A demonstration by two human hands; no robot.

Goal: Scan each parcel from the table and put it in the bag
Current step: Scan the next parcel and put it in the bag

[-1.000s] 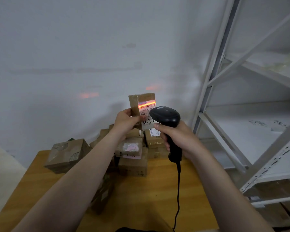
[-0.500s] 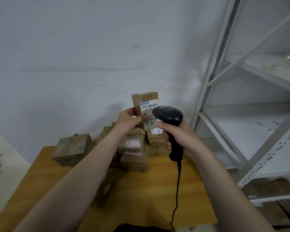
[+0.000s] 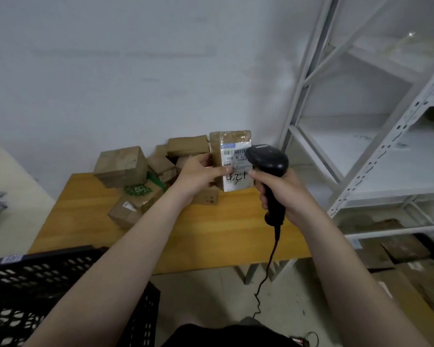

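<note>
- We count one parcel (image 3: pixel 232 159) held up.
- We make out at least six boxes (image 3: pixel 120 166) piled.
- One table (image 3: pixel 211 234), one scanner (image 3: pixel 268 161), one black crate (image 3: pixel 35 279).

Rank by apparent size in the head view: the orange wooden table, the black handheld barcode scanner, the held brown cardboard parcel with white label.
1. orange wooden table
2. brown cardboard parcel and black barcode scanner: they look about alike, so unranked.

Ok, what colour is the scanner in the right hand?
The scanner is black; head view shows it.
</note>
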